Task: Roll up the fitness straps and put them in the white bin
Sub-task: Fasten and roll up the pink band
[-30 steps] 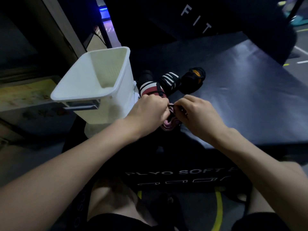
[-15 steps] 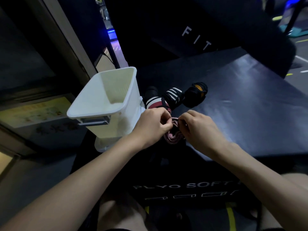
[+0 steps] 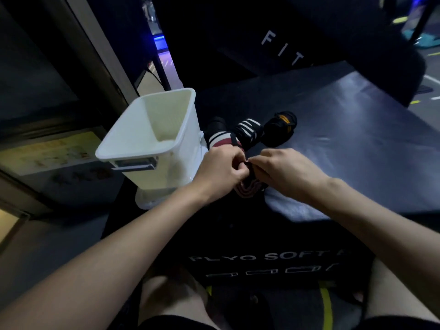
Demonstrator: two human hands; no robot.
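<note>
We pinch a half-rolled striped strap (image 3: 248, 186) with our left hand (image 3: 220, 172) and right hand (image 3: 285, 170), beside the white bin (image 3: 152, 148).

Black padded plyo box (image 3: 345, 144) with white "PLYO SOFT" lettering on its front face, second black pad (image 3: 297, 32) marked "FIT" behind it, yellowish poster panel (image 3: 47, 151) at left, blue light strip (image 3: 160, 39) far back.
</note>
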